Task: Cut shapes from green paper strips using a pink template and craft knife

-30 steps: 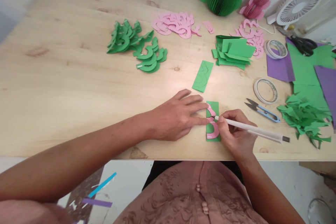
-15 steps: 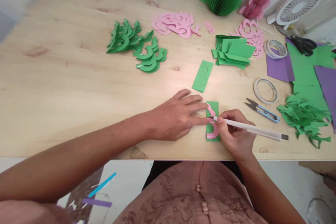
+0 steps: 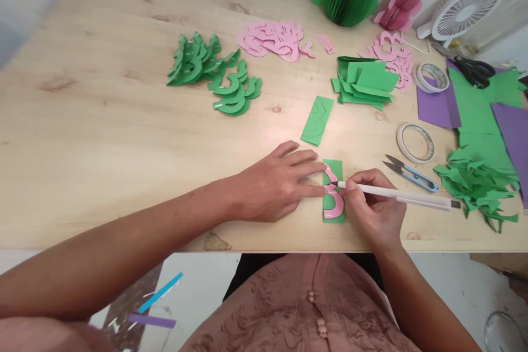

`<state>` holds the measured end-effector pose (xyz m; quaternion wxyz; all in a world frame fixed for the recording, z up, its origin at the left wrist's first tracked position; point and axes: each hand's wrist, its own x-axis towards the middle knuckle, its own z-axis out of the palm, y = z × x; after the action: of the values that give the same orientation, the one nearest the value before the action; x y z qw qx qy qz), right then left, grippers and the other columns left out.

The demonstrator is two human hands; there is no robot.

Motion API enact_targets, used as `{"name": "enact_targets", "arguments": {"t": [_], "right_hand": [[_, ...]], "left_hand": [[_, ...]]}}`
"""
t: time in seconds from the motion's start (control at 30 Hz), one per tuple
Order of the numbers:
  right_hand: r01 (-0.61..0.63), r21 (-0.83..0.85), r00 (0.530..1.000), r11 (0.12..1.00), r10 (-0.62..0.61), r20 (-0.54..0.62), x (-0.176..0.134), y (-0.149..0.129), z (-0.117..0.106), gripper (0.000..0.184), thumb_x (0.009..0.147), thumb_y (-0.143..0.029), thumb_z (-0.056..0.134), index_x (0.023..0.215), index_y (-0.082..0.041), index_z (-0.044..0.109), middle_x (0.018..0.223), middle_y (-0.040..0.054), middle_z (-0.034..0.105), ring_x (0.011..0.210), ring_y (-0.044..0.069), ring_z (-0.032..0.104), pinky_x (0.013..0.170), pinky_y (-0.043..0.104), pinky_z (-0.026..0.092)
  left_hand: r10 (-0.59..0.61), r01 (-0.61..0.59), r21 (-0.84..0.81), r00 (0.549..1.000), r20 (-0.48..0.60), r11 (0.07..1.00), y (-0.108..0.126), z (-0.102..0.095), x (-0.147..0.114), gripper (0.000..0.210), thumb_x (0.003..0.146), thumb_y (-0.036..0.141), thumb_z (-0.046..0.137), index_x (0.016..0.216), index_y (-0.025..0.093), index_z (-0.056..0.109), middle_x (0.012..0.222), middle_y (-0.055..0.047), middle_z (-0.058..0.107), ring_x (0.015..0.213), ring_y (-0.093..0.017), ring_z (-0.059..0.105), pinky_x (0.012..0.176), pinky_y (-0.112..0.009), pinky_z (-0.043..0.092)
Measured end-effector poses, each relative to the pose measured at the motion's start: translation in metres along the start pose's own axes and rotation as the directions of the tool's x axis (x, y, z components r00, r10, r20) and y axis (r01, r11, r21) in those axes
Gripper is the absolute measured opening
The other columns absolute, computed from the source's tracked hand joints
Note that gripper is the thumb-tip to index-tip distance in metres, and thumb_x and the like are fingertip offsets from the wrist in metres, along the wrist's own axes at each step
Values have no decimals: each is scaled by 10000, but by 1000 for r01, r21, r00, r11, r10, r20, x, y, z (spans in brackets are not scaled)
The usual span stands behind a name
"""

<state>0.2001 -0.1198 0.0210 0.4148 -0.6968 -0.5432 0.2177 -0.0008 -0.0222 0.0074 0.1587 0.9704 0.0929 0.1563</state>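
Observation:
My left hand (image 3: pixel 284 181) lies flat on the table with its fingers spread, fingertips pressing the left edge of a pink paper template (image 3: pixel 335 206). That curvy template rests on a small green paper rectangle (image 3: pixel 339 166). My right hand (image 3: pixel 375 209) pinches a white pen (image 3: pixel 396 192), whose dark tip touches the template's outer edge near its middle notch. Just above lies another green rectangle (image 3: pixel 317 121) with a curved outline drawn on it.
Green cut-outs (image 3: pixel 202 60) and pink cut-outs (image 3: pixel 274 39) lie toward the back. A stack of green paper (image 3: pixel 365 82), tape rolls (image 3: pixel 416 143), thread snips (image 3: pixel 412 173), green scraps (image 3: pixel 474 181) and black scissors (image 3: pixel 474 70) are on the right. A white fan (image 3: pixel 468 8) stands behind.
My right hand has turned slightly, and the pen's back end has swung up and to the right. Its tip has shifted slightly up along the template's edge. My left hand stays put.

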Motion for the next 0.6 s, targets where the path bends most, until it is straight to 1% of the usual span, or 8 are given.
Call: {"name": "enact_targets", "arguments": {"t": [0.07,0.23,0.33,0.47,0.6], "right_hand": [[-15,9,1000,1000,15,-22,1,1,1,106,821,-244,640,731,-216,592,602,-29,618,525,132,603,439,225,428],[-19,-13,1000,1000,19,2,0,0,1,105,830,-238,634,736,-214,593,607,-26,621,526,124,590,441,220,416],[5,-31,999,1000,-4,34,-1,-1,0,112,837,-252,642,742,-213,597,605,-26,624,505,114,561,431,216,402],[36,-42,996,998,-32,83,-1,-1,-1,107,844,-252,646,755,-212,604,621,-20,637,525,116,572,439,213,410],[56,-38,992,998,-52,112,0,0,0,100,849,-244,642,762,-212,605,598,-37,619,468,89,508,414,196,381]], "left_hand": [[-1,1,1,1000,-3,1000,0,0,0,432,906,154,478,1300,286,597,1405,-88,540,1285,-294,455,1059,-496,321],[1,-1,3,1000,-14,1000,0,0,0,453,887,143,499,1304,288,595,1397,-84,548,1277,-290,461,1064,-491,323],[2,-2,4,1000,-17,1000,1,0,-1,461,886,145,493,1314,290,588,1396,-83,549,1275,-290,465,1063,-496,325],[6,-6,9,1000,-24,1000,0,1,-1,459,892,153,478,1321,280,582,1397,-81,551,1276,-294,466,1060,-502,326],[5,-4,16,1000,-24,1000,0,1,-1,437,890,157,477,1295,266,596,1396,-81,553,1278,-296,465,1061,-502,326]]}}
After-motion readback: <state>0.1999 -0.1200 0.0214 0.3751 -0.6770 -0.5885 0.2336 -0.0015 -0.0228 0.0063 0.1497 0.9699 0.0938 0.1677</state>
